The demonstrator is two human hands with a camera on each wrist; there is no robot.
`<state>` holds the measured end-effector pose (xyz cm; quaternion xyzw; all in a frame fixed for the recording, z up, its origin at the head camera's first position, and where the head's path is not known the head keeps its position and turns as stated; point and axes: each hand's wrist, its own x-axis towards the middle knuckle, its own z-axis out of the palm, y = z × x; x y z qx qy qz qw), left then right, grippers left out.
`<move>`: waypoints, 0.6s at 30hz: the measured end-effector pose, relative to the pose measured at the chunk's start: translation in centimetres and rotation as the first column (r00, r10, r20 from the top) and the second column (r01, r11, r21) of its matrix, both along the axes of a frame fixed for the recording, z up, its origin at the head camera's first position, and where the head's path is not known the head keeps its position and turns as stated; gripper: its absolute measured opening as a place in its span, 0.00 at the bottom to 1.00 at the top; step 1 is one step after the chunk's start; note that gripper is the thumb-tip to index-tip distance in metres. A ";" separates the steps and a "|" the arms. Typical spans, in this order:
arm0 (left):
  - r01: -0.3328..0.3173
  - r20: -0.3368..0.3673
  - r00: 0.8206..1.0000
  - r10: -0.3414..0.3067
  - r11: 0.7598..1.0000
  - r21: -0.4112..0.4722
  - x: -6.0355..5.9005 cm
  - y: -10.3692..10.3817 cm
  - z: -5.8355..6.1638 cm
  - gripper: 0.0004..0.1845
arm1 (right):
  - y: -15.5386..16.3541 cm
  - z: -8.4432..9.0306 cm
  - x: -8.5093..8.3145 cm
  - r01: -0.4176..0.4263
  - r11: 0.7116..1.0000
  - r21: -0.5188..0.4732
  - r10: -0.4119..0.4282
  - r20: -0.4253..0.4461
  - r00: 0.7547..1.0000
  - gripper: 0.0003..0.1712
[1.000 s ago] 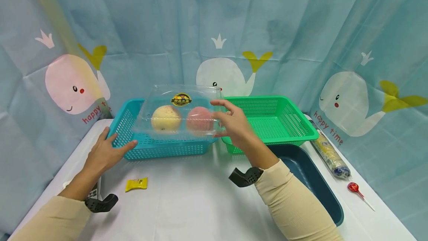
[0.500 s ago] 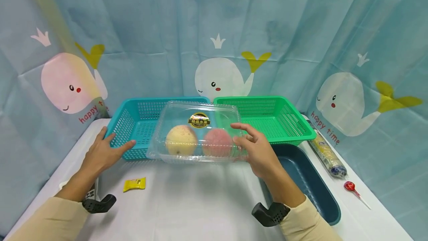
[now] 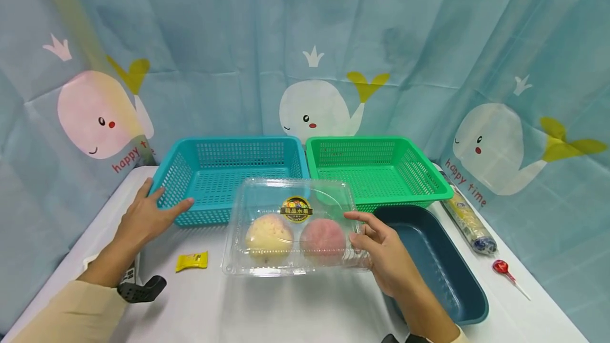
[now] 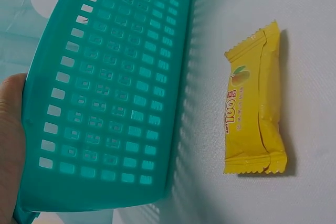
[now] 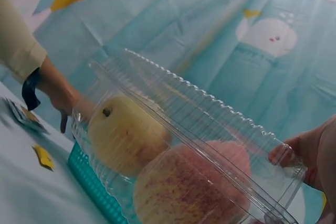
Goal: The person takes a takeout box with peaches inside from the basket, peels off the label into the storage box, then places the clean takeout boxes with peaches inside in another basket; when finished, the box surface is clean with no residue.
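Observation:
My right hand (image 3: 388,255) pinches the right edge of a clear plastic clamshell box (image 3: 295,209), raised above the white table and tilted, in front of the baskets. Inside sit a pale yellow peach (image 3: 269,237) and a pink peach (image 3: 324,240); a black and gold label marks the lid. In the right wrist view, the box (image 5: 199,98) fills the middle, with fingertips at its corner. My left hand (image 3: 147,216) rests at the front left corner of the blue basket (image 3: 205,217), fingers spread. A yellow candy packet (image 4: 254,103) lies beside that basket.
A green basket (image 3: 371,173) stands right of the blue one. In front of it is a dark blue tray (image 3: 429,247). A long clear-wrapped yellow pack (image 3: 469,221) and a red lollipop (image 3: 501,267) lie at the right. A printed packet (image 3: 131,274) is partly hidden under my left wrist.
My right hand has brought the clamshell box from over the blue basket toward me and to the right, lower in the head view. The left hand has stayed at the basket's corner.

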<state>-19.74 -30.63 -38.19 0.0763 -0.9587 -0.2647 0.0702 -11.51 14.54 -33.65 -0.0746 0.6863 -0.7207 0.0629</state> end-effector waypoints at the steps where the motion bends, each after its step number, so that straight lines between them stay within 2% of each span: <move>1: 0.001 -0.001 1.000 -0.001 1.000 -0.001 0.0 0.0 0.0 0.57 | 0.1 -0.2 0.3 0.001 1.000 -0.008 -0.001 0.010 1.000 0.24; 10: 0.003 0.000 1.000 -0.003 1.000 0.002 0.0 0.0 0.1 0.57 | 0.6 -2.8 1.7 -0.030 0.999 -0.023 0.032 0.058 0.998 0.24; 18: 0.011 0.010 1.000 -0.011 1.000 -0.004 0.1 0.0 0.3 0.57 | 0.7 -4.5 2.0 -0.071 0.996 -0.057 0.075 0.076 0.994 0.20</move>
